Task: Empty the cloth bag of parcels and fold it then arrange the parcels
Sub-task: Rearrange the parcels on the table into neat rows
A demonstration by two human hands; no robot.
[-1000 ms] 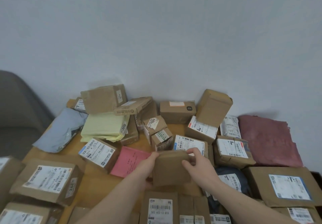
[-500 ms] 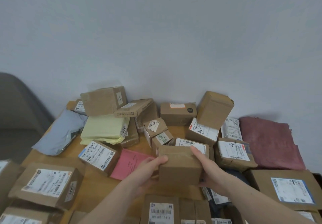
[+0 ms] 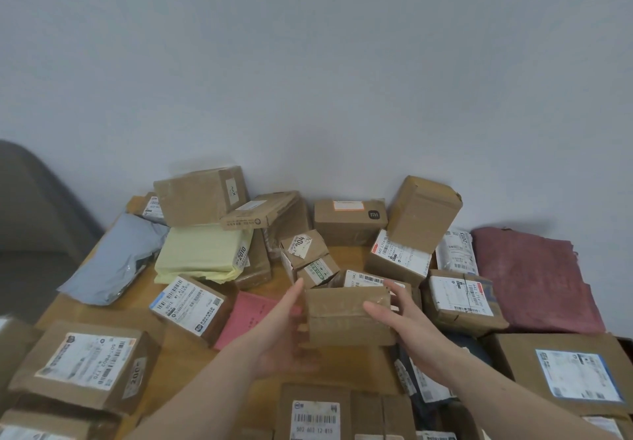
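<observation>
A plain brown parcel [image 3: 346, 316] stands on the wooden table [image 3: 102, 309] in the middle of the heap. My left hand [image 3: 284, 333] lies along its left side with straight fingers. My right hand [image 3: 400, 316] is at its right side, fingers spread and relaxed, thumb against the front face. The folded maroon cloth bag [image 3: 534, 285] lies flat at the right by the wall. Labelled cardboard parcels surround the box, among them a pink flat mailer [image 3: 246, 316] just left of it and a small box marked 904 [image 3: 301, 249] behind it.
A pale green packet [image 3: 202, 254] and a grey poly mailer [image 3: 113, 261] lie at the back left under a stack of boxes [image 3: 202, 199]. Large labelled cartons sit at the near left [image 3: 85, 367] and near right [image 3: 565, 371]. A grey chair [image 3: 30, 213] stands left of the table.
The plain brown parcel moved forward and to the right from the near centre and now stands among the others. Both hands went from gripping it to lying loosely at its sides.
</observation>
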